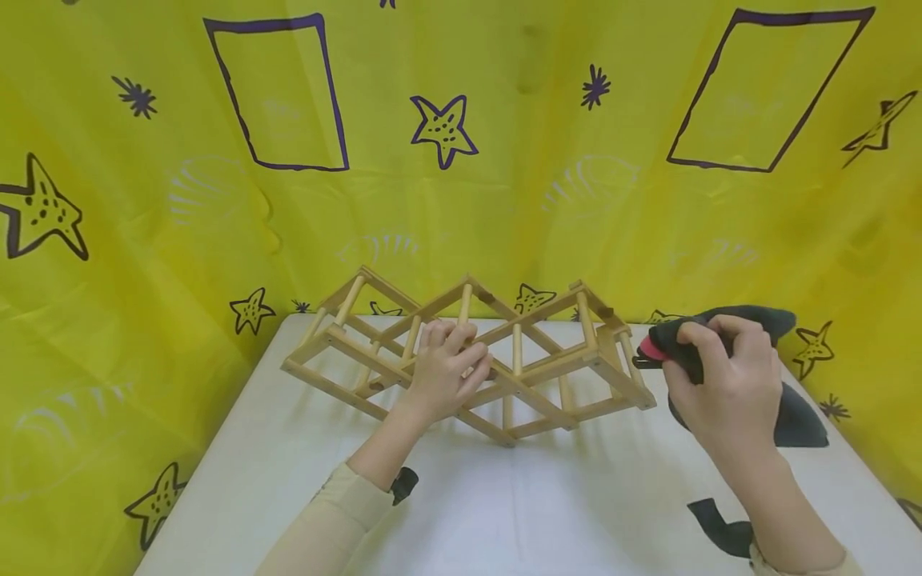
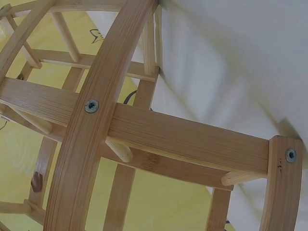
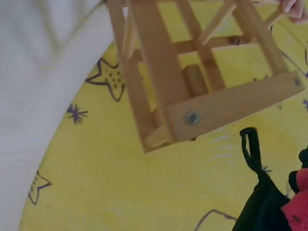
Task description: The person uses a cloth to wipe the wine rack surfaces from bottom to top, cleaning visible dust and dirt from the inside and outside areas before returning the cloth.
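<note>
A light wooden lattice rack (image 1: 367, 358) of crossed slats and round dowels stretches across the far middle of the table. My left hand (image 1: 450, 372) grips it near its centre, fingers curled over a bar. Screw heads show on its slats (image 2: 192, 138) in the left wrist view. To the right of the rack, my right hand (image 1: 735, 392) pinches a dark cloth piece (image 1: 799, 420) with a red patch. Its thin black loop (image 3: 254, 151) sticks out toward the rack's right end, apart from it in the right wrist view. My palm hides part of the cloth.
The white table (image 1: 461, 512) lies beneath the rack. Close behind it hangs a yellow curtain (image 1: 504, 216) printed with stars and rectangles. A curved black strip (image 1: 720, 530) shows beside the right forearm, and a small dark piece (image 1: 405, 485) by the left cuff.
</note>
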Available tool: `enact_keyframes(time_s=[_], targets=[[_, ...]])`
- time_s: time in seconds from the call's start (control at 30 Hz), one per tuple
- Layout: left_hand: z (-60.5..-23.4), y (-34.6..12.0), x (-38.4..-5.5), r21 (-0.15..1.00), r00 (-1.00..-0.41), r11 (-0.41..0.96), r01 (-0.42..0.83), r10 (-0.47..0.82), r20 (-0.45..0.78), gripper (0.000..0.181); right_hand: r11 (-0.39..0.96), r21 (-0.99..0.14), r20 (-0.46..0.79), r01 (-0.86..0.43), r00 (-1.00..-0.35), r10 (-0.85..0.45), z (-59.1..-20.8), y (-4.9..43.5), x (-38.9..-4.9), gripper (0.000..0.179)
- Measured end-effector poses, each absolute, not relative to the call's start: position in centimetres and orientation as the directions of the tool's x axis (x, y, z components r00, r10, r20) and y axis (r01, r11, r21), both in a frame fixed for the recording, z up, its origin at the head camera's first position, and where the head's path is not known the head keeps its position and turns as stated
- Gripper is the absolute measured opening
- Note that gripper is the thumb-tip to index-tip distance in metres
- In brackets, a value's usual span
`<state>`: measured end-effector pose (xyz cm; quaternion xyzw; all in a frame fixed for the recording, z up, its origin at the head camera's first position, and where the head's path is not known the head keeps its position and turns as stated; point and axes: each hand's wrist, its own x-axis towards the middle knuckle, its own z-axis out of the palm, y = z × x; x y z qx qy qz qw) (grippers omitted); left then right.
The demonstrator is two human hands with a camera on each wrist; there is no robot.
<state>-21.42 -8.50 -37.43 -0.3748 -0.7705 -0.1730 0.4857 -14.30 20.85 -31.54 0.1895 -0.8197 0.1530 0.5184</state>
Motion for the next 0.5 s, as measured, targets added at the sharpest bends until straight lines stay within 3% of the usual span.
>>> enact_keyframes(time_s=[0.07, 0.33, 0.5], targets=[[-37.4, -8.5, -21.4, -0.096, -0.248, 0.659, 0.746, 0.409, 0.878, 0.04, 0.871, -0.043, 0.886, -0.49, -0.422, -0.193, -31.5, 21.3, -15.4, 0.043], [-37.4, -8.6, -21.5, -0.102, -0.241, 0.661, 0.743, 0.407, 0.881, 0.039, 0.784, 0.073, 0.79, -0.617, -0.444, -0.423, -33.6, 22.1, -20.8, 0.045], [-37.4, -8.5, -21.5, -0.105, -0.243, 0.666, 0.739, 0.408, 0.88, 0.04, 0.757, 0.11, 0.73, -0.644, -0.464, -0.501, -34.5, 22.0, -22.8, 0.045]])
